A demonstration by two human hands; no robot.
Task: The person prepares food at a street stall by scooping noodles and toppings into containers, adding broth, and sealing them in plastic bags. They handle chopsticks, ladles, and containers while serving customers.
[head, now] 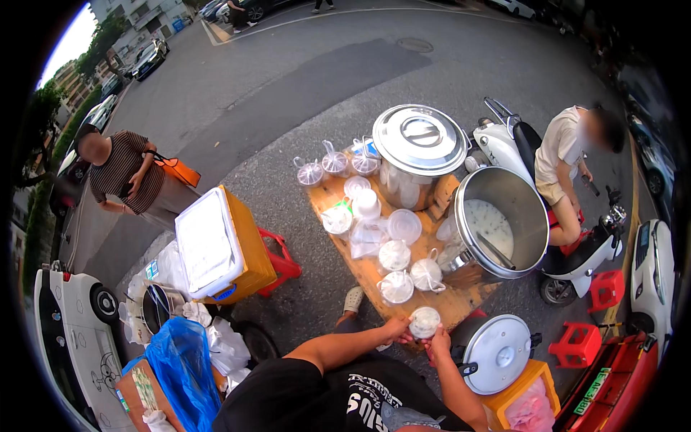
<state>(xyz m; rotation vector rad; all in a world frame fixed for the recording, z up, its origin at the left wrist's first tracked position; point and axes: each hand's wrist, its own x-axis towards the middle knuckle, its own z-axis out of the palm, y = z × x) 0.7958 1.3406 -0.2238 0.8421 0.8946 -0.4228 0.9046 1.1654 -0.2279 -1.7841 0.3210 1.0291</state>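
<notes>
Between my two hands is a round clear plastic tub with whitish contents, held just at the front edge of the wooden table. My left hand grips its left side, and my right hand grips the right and near side. Just beyond it stand several tubs wrapped in tied plastic bags, among them a bagged tub. Further back are a stack of white lids or cups and an upturned clear tub. A large open steel pot on the right holds milky liquid and a ladle.
A lidded steel pot stands at the table's back. Near my right arm are a pressure cooker and a yellow crate. A yellow box stands left, near a person. Another person sits on a scooter.
</notes>
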